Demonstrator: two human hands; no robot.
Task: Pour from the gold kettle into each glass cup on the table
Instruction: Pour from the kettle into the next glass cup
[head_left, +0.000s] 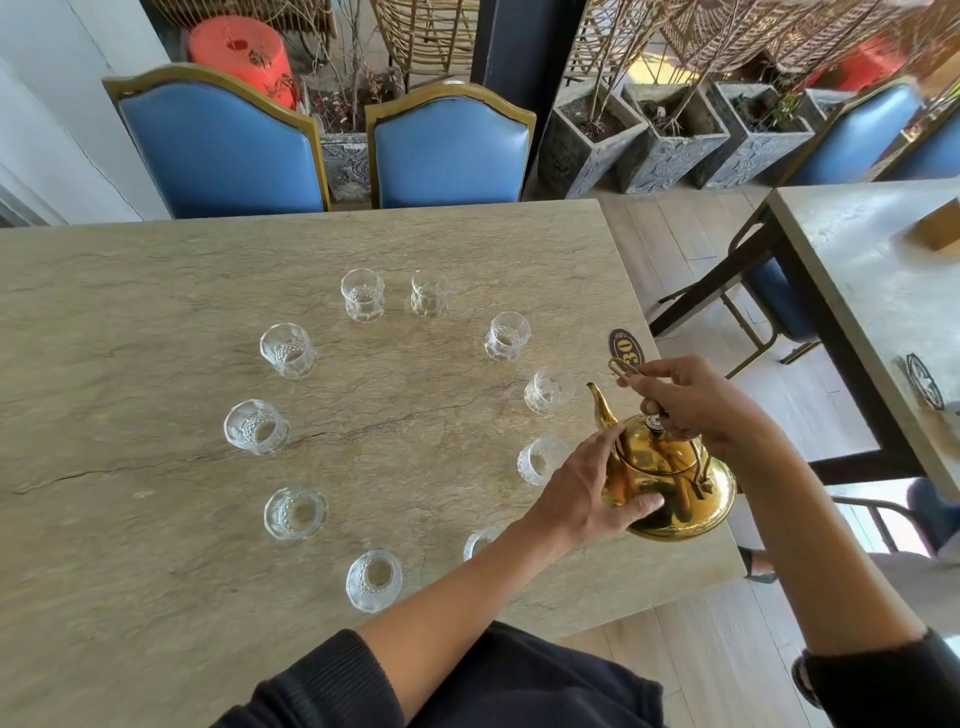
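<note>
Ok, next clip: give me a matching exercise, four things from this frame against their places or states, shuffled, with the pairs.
1. gold kettle
2. left hand
3. right hand
4. table number sticker

A. grips the raised wire handle
B. flat on the table's right edge
C. held over the table edge, spout pointing away
D. steadies the kettle's body

Pairs: 1-C, 2-D, 3-A, 4-B
</note>
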